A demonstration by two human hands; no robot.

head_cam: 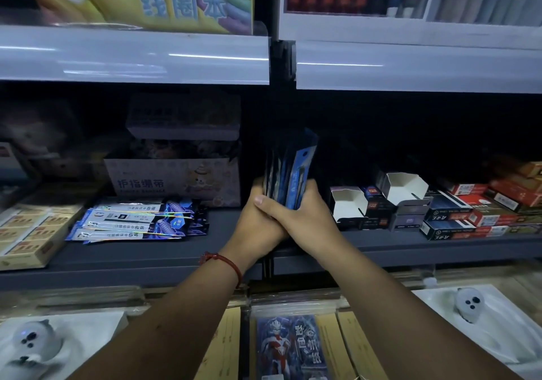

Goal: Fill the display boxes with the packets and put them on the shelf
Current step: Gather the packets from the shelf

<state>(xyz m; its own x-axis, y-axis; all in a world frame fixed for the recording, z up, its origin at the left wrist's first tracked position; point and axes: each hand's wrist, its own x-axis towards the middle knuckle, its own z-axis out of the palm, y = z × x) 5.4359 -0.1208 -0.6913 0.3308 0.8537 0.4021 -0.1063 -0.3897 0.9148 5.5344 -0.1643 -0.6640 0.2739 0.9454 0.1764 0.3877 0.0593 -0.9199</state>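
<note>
Nearest to us, on the lower tier, lie a superhero colour-paper pack and two white plush toys. Above them our forearms reach in, a red string bracelet on the left wrist. Our left hand and right hand are clasped together, the fingers of both curled tight round a bundle of packets that stands upright between them, just over the front of the grey shelf. To the left, loose packets lie fanned on that shelf beside cream cartons. To the right stand two empty display boxes, then dark and red boxes. Behind the loose packets sits a cartoon-printed box.
</note>
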